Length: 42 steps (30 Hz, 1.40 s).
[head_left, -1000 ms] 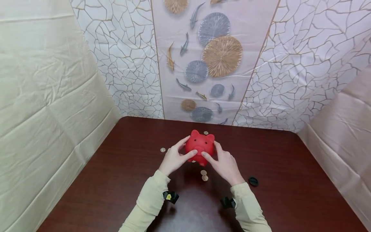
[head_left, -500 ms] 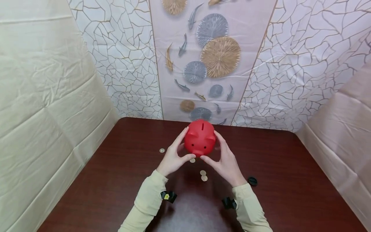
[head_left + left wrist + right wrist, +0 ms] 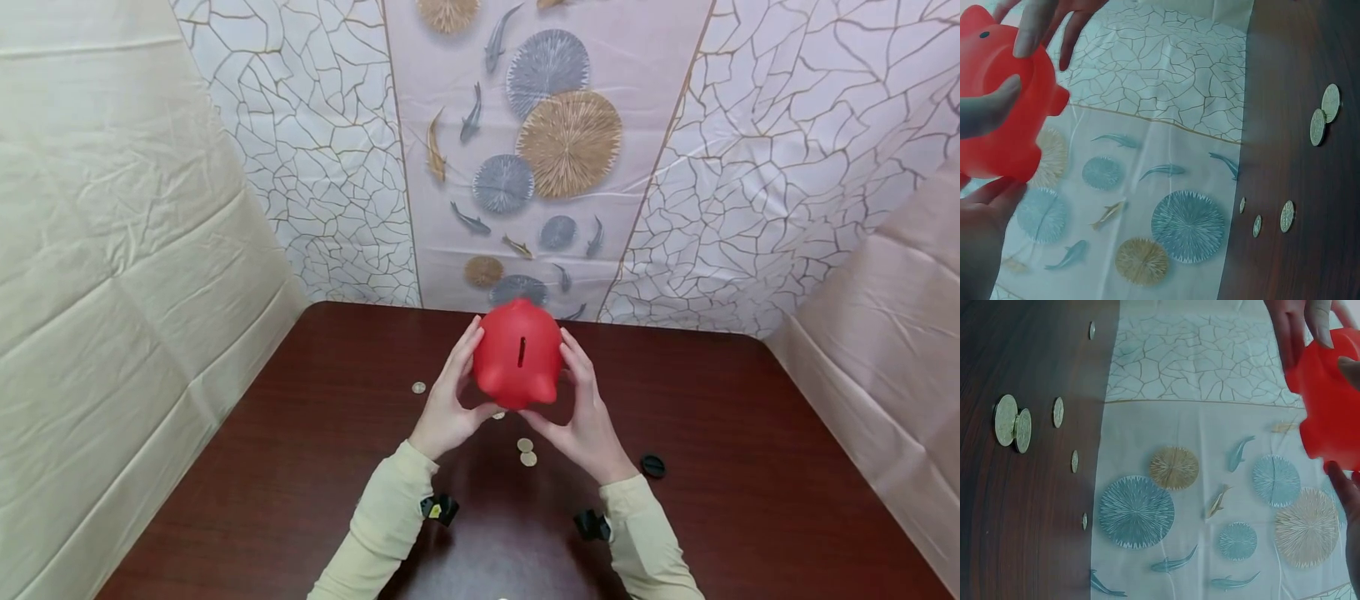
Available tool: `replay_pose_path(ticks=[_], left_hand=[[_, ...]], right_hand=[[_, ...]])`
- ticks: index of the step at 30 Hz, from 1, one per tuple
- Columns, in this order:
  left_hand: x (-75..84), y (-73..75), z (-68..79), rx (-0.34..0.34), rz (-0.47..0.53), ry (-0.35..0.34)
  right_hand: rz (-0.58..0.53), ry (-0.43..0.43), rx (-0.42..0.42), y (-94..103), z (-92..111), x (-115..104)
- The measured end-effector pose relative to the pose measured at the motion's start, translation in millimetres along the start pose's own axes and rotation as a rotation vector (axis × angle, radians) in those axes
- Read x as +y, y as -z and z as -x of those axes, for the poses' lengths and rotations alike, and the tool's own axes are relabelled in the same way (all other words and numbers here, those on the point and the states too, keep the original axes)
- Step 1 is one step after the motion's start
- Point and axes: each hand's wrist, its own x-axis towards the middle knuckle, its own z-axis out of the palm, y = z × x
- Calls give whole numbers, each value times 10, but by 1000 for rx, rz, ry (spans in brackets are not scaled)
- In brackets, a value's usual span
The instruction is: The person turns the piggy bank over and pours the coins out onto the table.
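Observation:
Both hands hold a red piggy bank [image 3: 519, 354], raised over the table, with its coin slot [image 3: 522, 352] facing the head camera. My left hand [image 3: 448, 408] grips its left side, fingers along the flank and thumb at the snout end. On the opposite side, my right hand [image 3: 591, 421] has the same kind of grip. The left wrist view shows the snout and one eye of the piggy bank [image 3: 1032, 125], with the left thumb across the face. In the right wrist view, the piggy bank [image 3: 1335, 419] is cut off at the edge.
Several coins lie on the dark wooden table [image 3: 300, 483]: one coin [image 3: 418, 387] at left, two touching coins [image 3: 527, 452] below the piggy bank. A round black plug [image 3: 652, 465] lies right of the right wrist. Patterned cloth [image 3: 510, 167] hangs behind the table.
The piggy bank has tipped, its face turning down toward the person and its slotted back coming into view. It now looks larger and slightly higher; both hands have kept their grip.

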Motion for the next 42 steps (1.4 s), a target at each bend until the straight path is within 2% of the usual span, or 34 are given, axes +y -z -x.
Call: replay_pose_path(ticks=[5, 11, 16, 19, 23, 28, 32, 37, 39, 42], left_hand=[[-21, -22, -7, 13, -52, -104], [-50, -29, 5, 35, -168, -203], [-67, -38, 33, 42, -248, -248], [-92, -31, 67, 19, -254, -231], [-119, -22, 109, -24, -207, -128], [-52, -34, 93, -31, -115, 97], [-3, -43, 49, -25, -97, 317], [-61, -48, 73, -71, -171, 559], [-104, -49, 94, -100, -192, 615], [-132, -44, 107, -109, -209, 624]], right_hand=[[26, 48, 19, -8, 14, 12], [54, 99, 36, -18, 28, 23], [53, 123, 41, -18, 49, 29], [31, 112, 32, -8, 66, 32], [-30, 39, 1, 14, 83, 23], [-60, -117, -27, 54, 70, -34], [-38, -367, -113, 80, 33, -65], [-24, -683, -319, 64, 60, -20], [-18, -755, -378, 53, 77, -6], [-17, -779, -404, 53, 75, -14]])
